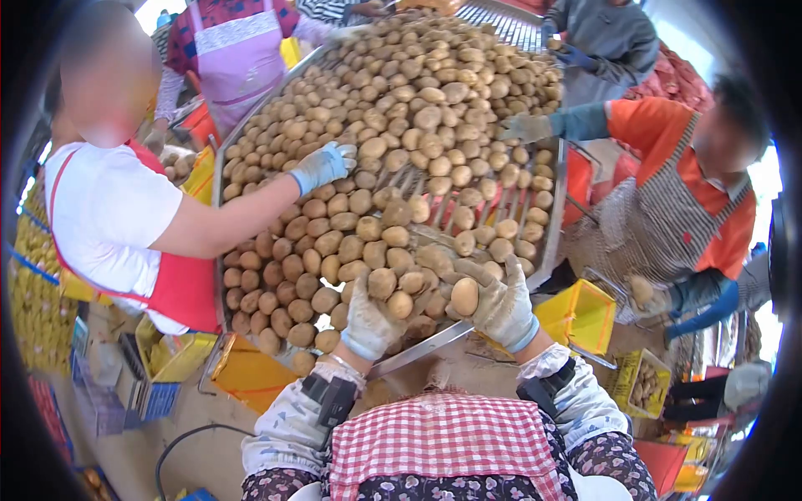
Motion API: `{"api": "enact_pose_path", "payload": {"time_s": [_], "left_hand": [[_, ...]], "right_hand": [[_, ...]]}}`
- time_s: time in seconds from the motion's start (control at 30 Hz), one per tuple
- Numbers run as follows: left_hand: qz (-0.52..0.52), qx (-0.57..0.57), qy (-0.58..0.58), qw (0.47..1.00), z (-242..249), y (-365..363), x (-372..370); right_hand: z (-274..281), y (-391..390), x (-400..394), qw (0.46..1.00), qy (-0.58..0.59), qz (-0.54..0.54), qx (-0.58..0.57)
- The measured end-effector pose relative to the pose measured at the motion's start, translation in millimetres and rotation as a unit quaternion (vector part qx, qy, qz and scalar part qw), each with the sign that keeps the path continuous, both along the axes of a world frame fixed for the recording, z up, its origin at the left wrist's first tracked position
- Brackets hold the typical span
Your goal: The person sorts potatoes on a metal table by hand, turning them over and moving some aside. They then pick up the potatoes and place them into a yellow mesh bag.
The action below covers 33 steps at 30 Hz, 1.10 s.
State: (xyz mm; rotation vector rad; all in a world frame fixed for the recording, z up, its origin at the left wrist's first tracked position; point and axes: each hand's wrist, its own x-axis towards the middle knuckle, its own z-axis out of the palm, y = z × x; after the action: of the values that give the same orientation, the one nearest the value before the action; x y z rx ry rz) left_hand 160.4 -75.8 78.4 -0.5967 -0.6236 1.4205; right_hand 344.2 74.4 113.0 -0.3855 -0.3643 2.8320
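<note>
Both my hands wear dirty grey-white work gloves and are at the near edge of a big sorting table (455, 334) heaped with brown potatoes (351, 200). My left hand (369, 321) is curled round a potato (382, 284), with a smaller potato (399, 305) against its fingers. In my right hand (504, 311) a light oval potato (464, 297) sits between the thumb and fingers. Loose potatoes lie just beyond both hands, and some of my fingertips are hidden among them.
A co-worker's gloved hand (326, 167) reaches over the heap from the left. Another's glove (528, 128) touches it from the right. Metal bars (443, 209) show among the potatoes. Yellow crates (579, 317) (255, 367) hang by the near edge.
</note>
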Motion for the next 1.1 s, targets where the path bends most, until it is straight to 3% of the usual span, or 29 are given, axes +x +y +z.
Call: {"api": "enact_pose_path", "payload": {"time_s": [0.03, 0.07, 0.13, 0.23, 0.27, 0.33, 0.4, 0.47, 0.5, 0.53, 0.6, 0.63, 0.67, 0.73, 0.77, 0.87, 0.9, 0.93, 0.97, 1.0, 1.03, 1.07, 1.1], "left_hand": [[0.038, -0.096, 0.213, 0.972, 8.2, 8.7, 5.2], [0.067, -0.188, 0.412, 0.889, 12.5, 16.4, 8.5], [0.085, -0.214, 0.442, 0.867, 10.6, 32.2, 13.3], [0.098, -0.276, 0.639, 0.712, 22.5, 51.3, 33.4], [0.097, -0.278, 0.638, 0.712, 15.9, 57.9, 36.2], [0.227, -0.301, 0.808, 0.452, 1.0, 72.1, 39.7], [0.215, -0.268, 0.811, 0.474, -5.4, 77.9, 39.2], [0.218, -0.261, 0.799, 0.495, -8.7, 84.3, 38.0], [0.119, -0.26, 0.742, 0.607, -9.5, 83.2, 31.5], [0.118, -0.264, 0.741, 0.607, 1.6, 87.0, 31.0], [0.052, -0.309, 0.533, 0.786, 18.0, 94.8, 30.4], [0.077, -0.271, 0.502, 0.818, 12.8, 98.1, 27.0], [0.076, -0.27, 0.502, 0.818, 8.5, 98.5, 28.4], [0.089, -0.205, 0.406, 0.886, 7.0, 98.3, 33.0], [0.09, -0.224, 0.393, 0.887, -3.0, 97.8, 32.8], [0.056, -0.256, 0.397, 0.879, -11.5, 105.4, 33.3], [0.042, -0.22, 0.411, 0.884, -25.8, 107.7, 29.2], [0.038, -0.176, 0.483, 0.857, -38.7, 105.5, 24.2], [0.023, -0.302, 0.55, 0.778, -15.2, 105.3, 30.9], [0.143, -0.254, 0.753, 0.59, -54.0, 105.8, 20.9], [0.119, -0.335, 0.811, 0.465, -27.5, 102.1, 28.4], [0.122, -0.323, 0.813, 0.469, -26.3, 100.8, 27.3], [0.15, -0.311, 0.927, 0.148, -28.6, 94.0, 20.0]], "right_hand": [[-4.0, 1.9, -8.3, 0.997, -0.047, 0.032, 0.05], [-7.7, 3.0, -14.8, 0.989, -0.093, 0.06, 0.103], [-12.5, -1.1, -31.8, 0.985, -0.086, 0.077, 0.129], [-10.3, 8.0, -38.3, 0.969, -0.085, 0.138, 0.185], [-4.9, 11.2, -37.0, 0.97, -0.085, 0.138, 0.183], [2.8, 11.7, -40.4, 0.96, -0.181, 0.13, 0.168], [-11.9, 21.1, -39.4, 0.963, -0.198, 0.134, 0.122], [-19.5, 36.6, -26.9, 0.954, -0.162, 0.207, 0.145], [-31.0, 43.7, -27.5, 0.936, -0.153, 0.244, 0.203], [-28.1, 45.0, -27.0, 0.936, -0.153, 0.246, 0.2], [-18.9, 47.1, -26.1, 0.927, -0.156, 0.238, 0.244], [-23.7, 49.2, -24.6, 0.935, -0.153, 0.223, 0.231], [-29.1, 53.3, -18.8, 0.935, -0.154, 0.222, 0.23], [-31.5, 61.6, -5.8, 0.98, -0.065, 0.179, 0.061], [-22.6, 62.0, -0.9, 0.99, -0.058, 0.126, 0.034], [-10.1, 78.3, 10.3, 0.996, -0.004, 0.093, 0.013], [-17.4, 86.7, 19.7, 0.993, -0.083, 0.08, 0.026], [-15.5, 93.0, 26.9, 0.993, -0.091, 0.06, 0.036], [-13.2, 97.5, 31.8, 0.99, -0.108, 0.039, 0.076], [-12.9, 101.6, 37.6, 0.985, -0.122, 0.02, 0.116], [-22.3, 106.5, 51.7, 0.986, -0.117, 0.017, 0.12], [-24.9, 112.0, 66.7, 0.985, -0.118, 0.006, 0.128], [-26.4, 115.2, 83.3, 0.988, -0.111, 0.014, 0.108]]}}
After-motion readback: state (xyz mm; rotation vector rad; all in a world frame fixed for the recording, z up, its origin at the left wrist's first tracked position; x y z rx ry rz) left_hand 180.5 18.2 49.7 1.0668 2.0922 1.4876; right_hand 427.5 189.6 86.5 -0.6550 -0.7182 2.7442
